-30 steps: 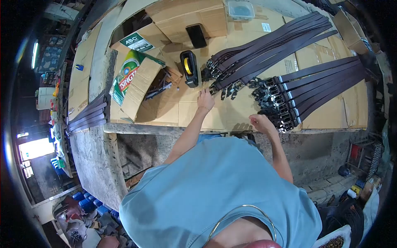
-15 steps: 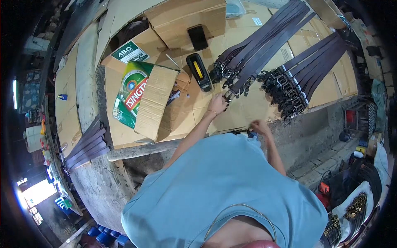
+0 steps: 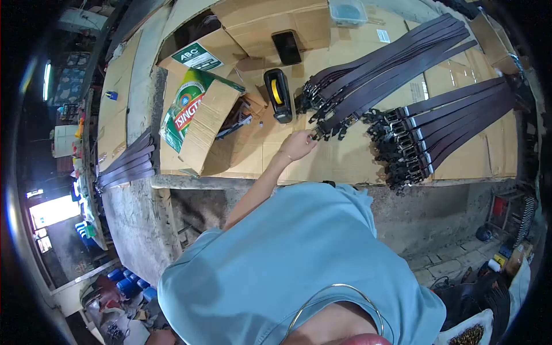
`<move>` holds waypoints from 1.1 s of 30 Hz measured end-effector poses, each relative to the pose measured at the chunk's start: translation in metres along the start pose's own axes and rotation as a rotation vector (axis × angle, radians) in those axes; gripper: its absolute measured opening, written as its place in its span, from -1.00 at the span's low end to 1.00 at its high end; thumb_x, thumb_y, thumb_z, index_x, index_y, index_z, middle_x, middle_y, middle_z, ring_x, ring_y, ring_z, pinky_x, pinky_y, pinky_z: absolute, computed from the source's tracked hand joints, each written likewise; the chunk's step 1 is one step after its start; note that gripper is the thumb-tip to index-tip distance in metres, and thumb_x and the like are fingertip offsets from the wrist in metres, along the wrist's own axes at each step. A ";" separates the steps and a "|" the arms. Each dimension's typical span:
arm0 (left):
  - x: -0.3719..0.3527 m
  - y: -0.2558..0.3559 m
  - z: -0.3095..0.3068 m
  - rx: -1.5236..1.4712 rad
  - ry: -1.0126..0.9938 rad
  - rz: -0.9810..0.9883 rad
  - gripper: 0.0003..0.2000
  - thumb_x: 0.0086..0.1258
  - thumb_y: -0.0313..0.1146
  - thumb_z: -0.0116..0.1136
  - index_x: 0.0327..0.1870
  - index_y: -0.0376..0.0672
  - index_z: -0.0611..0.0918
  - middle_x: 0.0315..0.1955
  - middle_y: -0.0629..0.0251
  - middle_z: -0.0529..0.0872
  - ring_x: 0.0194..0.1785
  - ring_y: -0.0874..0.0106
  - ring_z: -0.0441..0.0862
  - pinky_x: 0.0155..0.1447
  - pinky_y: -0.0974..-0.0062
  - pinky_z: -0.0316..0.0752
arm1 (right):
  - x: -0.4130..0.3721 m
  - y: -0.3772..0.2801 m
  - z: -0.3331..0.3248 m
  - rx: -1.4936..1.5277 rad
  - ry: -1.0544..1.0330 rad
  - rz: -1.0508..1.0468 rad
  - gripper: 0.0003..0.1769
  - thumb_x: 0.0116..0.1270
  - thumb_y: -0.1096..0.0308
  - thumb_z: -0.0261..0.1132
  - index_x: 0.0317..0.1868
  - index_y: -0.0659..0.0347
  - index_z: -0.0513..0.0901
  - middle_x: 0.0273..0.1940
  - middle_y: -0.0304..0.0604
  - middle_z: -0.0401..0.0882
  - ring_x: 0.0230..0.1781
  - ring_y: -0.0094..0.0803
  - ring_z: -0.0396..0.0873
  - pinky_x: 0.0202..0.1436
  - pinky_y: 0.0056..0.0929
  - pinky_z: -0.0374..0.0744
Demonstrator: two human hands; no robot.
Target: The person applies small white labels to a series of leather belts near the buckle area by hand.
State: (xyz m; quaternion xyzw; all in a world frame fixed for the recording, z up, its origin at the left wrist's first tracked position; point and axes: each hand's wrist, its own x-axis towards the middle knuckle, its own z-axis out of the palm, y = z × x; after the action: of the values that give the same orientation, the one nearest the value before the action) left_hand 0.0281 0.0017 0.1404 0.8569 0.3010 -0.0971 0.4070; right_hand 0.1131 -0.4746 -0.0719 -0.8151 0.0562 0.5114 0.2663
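Note:
My left hand (image 3: 299, 145) reaches over the cardboard-covered bench, its fingers closed at the buckle end of a dark belt (image 3: 368, 102). This belt lies on the near side of a bundle of dark belts (image 3: 397, 54), whose buckles point toward me. To the right lies a second fanned bundle of belts (image 3: 468, 118), with dark clips and metal buckles (image 3: 402, 150) gathered near the bench edge. My right hand is out of sight; the blue shirt covers the area where the arm would be.
A black tape dispenser (image 3: 278, 96) with yellow tape stands left of the belts, a phone (image 3: 286, 47) beyond it. An open Tsingtao carton (image 3: 208, 123) sits further left. More belts (image 3: 127, 164) hang at the left bench edge. A clear plastic tub (image 3: 347, 11) is at the back.
My right hand, seen near the bench edge before, has gone out of view. My left hand stays at the belt's buckle end. The view has shifted, moving the bench contents within the frame.

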 end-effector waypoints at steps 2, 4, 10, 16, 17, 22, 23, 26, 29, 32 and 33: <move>-0.004 -0.003 -0.004 -0.188 0.073 0.054 -0.72 0.29 -0.26 0.11 -0.13 -0.30 0.60 -0.38 0.16 0.69 -0.32 0.44 0.63 -0.17 0.53 0.50 | 0.007 -0.003 -0.011 0.032 -0.006 -0.008 -0.81 0.10 0.38 0.14 -0.35 0.34 0.57 -0.48 -0.11 0.60 -0.47 -0.24 0.57 -0.46 -0.29 0.49; -0.012 -0.022 -0.005 -0.217 0.125 0.037 -0.71 0.29 -0.25 0.11 -0.13 -0.30 0.60 -0.37 0.18 0.69 -0.33 0.44 0.62 -0.17 0.52 0.50 | 0.014 -0.005 -0.015 0.039 -0.030 -0.019 -0.82 0.11 0.39 0.14 -0.36 0.33 0.57 -0.48 -0.11 0.59 -0.48 -0.25 0.56 -0.46 -0.29 0.49; -0.056 -0.123 -0.017 -0.010 -0.103 -0.251 -0.70 0.17 -0.17 0.15 -0.26 -0.25 0.64 -0.40 0.11 0.69 -0.30 0.35 0.66 -0.21 0.45 0.51 | 0.024 -0.013 -0.014 0.038 -0.099 -0.017 -0.85 0.11 0.41 0.14 -0.36 0.32 0.55 -0.48 -0.11 0.58 -0.48 -0.27 0.55 -0.46 -0.31 0.48; -0.035 -0.271 -0.020 0.012 0.434 -0.611 -0.78 0.17 -0.18 0.12 -0.39 -0.13 0.69 -0.31 0.05 0.70 -0.20 0.10 0.66 -0.10 0.29 0.54 | 0.025 -0.022 -0.014 0.003 -0.151 -0.007 -0.87 0.12 0.43 0.14 -0.36 0.31 0.54 -0.48 -0.12 0.57 -0.49 -0.28 0.54 -0.47 -0.33 0.48; -0.033 -0.266 -0.028 0.006 0.443 -0.613 -0.78 0.17 -0.18 0.12 -0.39 -0.13 0.69 -0.31 0.05 0.70 -0.20 0.10 0.66 -0.10 0.29 0.54 | 0.025 -0.024 -0.015 0.001 -0.157 -0.011 -0.88 0.12 0.43 0.13 -0.36 0.31 0.54 -0.48 -0.12 0.57 -0.49 -0.28 0.54 -0.47 -0.33 0.48; -0.013 -0.236 -0.064 0.099 0.565 -0.605 -0.81 0.18 -0.23 0.06 -0.29 0.01 0.70 -0.22 0.04 0.68 -0.10 0.07 0.63 -0.02 0.23 0.52 | 0.021 -0.025 -0.021 0.024 -0.152 0.005 -0.90 0.12 0.45 0.13 -0.37 0.30 0.53 -0.48 -0.13 0.56 -0.49 -0.30 0.53 -0.47 -0.34 0.47; -0.002 -0.233 -0.066 0.098 0.559 -0.598 -0.81 0.18 -0.23 0.06 -0.29 0.01 0.70 -0.22 0.04 0.68 -0.10 0.07 0.63 -0.02 0.23 0.52 | 0.020 -0.025 -0.021 0.029 -0.147 0.010 -0.90 0.12 0.46 0.13 -0.37 0.29 0.53 -0.48 -0.13 0.56 -0.49 -0.30 0.53 -0.47 -0.35 0.47; 0.032 -0.230 -0.074 0.237 0.769 -0.646 -0.77 0.18 -0.23 0.07 -0.23 -0.03 0.70 -0.19 -0.04 0.67 -0.08 0.04 0.62 -0.01 0.19 0.51 | 0.012 -0.025 -0.024 0.046 -0.136 0.022 -0.92 0.13 0.47 0.13 -0.37 0.29 0.52 -0.47 -0.13 0.55 -0.50 -0.31 0.53 -0.48 -0.36 0.47; 0.055 -0.227 -0.095 0.115 0.299 -0.803 -0.65 0.18 -0.20 0.03 -0.17 -0.29 0.64 -0.08 -0.14 0.60 0.03 0.04 0.56 0.10 0.23 0.44 | 0.006 -0.024 -0.026 0.048 -0.131 0.038 -0.93 0.13 0.48 0.13 -0.37 0.28 0.52 -0.47 -0.14 0.55 -0.50 -0.32 0.52 -0.48 -0.36 0.47; 0.059 -0.232 -0.100 0.113 0.261 -0.795 -0.65 0.19 -0.19 0.04 -0.18 -0.29 0.65 -0.11 -0.11 0.61 0.00 0.06 0.58 0.07 0.24 0.44 | 0.002 -0.023 -0.025 0.050 -0.134 0.060 -0.94 0.13 0.49 0.13 -0.37 0.27 0.51 -0.47 -0.14 0.54 -0.50 -0.33 0.52 -0.48 -0.37 0.46; 0.061 -0.233 -0.101 0.118 0.271 -0.791 -0.65 0.19 -0.18 0.05 -0.18 -0.29 0.65 -0.12 -0.10 0.62 -0.01 0.07 0.58 0.06 0.24 0.45 | 0.001 -0.023 -0.024 0.051 -0.135 0.066 -0.95 0.13 0.49 0.13 -0.38 0.27 0.51 -0.47 -0.14 0.54 -0.50 -0.33 0.52 -0.48 -0.38 0.46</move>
State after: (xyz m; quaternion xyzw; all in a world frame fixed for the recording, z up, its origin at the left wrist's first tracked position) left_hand -0.0695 0.2178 0.0322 0.7024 0.6513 -0.1492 0.2452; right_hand 0.1413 -0.4672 -0.0558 -0.7693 0.0780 0.5723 0.2732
